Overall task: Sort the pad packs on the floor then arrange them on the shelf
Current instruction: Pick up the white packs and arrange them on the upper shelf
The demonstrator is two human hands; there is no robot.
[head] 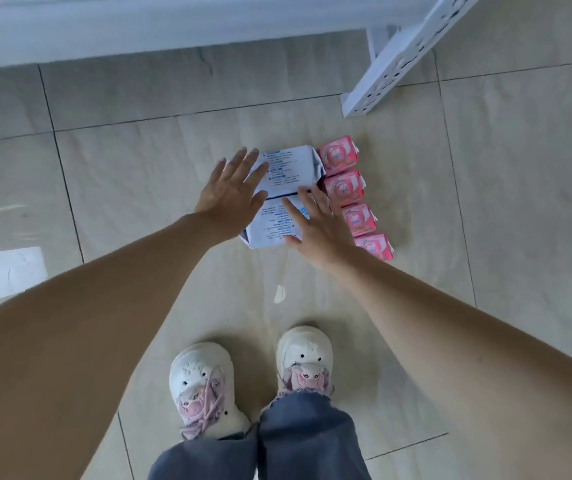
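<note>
From our head view, bare floor [312, 109] lies open between the packs and the shelf [391, 60] leg. Our left hand [232, 192] and right hand [315, 226] hover flat, fingers spread, over two white packs [288, 168]; contact unclear. Four pink packs [346, 188] line their right edge; our shoes [205, 382] stand nearer.

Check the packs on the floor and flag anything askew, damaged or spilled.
Nothing stands out. Four pink packs sit in a tidy row beside two white packs, which lie end to end. Both hands, left and right, are flat over the white packs.
</note>
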